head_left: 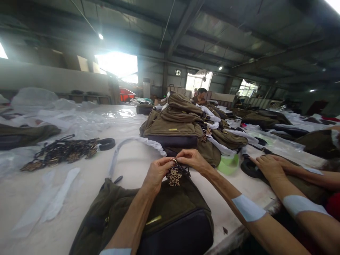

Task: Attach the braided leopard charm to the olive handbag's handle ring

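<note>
Just above the top edge of the olive canvas bag, the left hand and right hand closed in tight fingertip pinches around a small gold-coloured ring, with a leopard-print charm hanging from it, clear of the bag or nearly so. To the right of the bag, a co-worker's hands spread on another olive bag, beside a black coiled strap and a green roll. To the left of the bag, white paper strips on a white table. Beyond the bag, a white-wrapped strap, a heap of leopard charms on dark chains, and stacked olive bags. Farthest from the bag, a seated worker and a red bin.
</note>
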### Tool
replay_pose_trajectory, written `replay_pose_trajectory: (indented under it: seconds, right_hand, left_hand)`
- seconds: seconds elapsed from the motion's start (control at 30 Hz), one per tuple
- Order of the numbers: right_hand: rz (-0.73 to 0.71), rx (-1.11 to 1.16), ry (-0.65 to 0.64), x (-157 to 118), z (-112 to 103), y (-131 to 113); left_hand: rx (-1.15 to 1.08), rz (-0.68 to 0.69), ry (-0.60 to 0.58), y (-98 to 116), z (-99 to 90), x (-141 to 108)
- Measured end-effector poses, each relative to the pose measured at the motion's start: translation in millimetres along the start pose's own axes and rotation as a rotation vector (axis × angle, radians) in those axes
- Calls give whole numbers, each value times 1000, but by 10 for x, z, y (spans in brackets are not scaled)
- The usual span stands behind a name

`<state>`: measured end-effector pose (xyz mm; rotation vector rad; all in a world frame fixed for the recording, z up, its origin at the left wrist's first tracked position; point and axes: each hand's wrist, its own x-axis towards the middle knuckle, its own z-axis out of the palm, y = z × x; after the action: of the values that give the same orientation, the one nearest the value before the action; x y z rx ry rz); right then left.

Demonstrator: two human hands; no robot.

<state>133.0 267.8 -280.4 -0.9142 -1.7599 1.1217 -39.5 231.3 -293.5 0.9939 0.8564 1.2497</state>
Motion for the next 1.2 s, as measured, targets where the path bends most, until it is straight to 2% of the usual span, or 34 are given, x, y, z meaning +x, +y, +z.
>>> replay_pose_trajectory:
  seconds: [0.27, 0.5, 0.67, 0.9, 1.2]
  right_hand:
    - [8, 83, -12, 139, 275, 77]
    - [55, 94, 110, 101, 202, 178]
    - [121, 162, 169, 44, 99, 243]
    - [86, 176, 177, 8, 96, 196]
    - [112, 184, 186, -5, 159, 203]
  left_hand:
    - [259, 181, 170, 38, -106, 5]
    - [212, 154, 42, -3, -99, 22]
    - [265, 133, 7, -25, -101, 36]
    - [192, 1, -13, -23, -90, 18]
    - [202, -64, -32, -63, -114, 20]
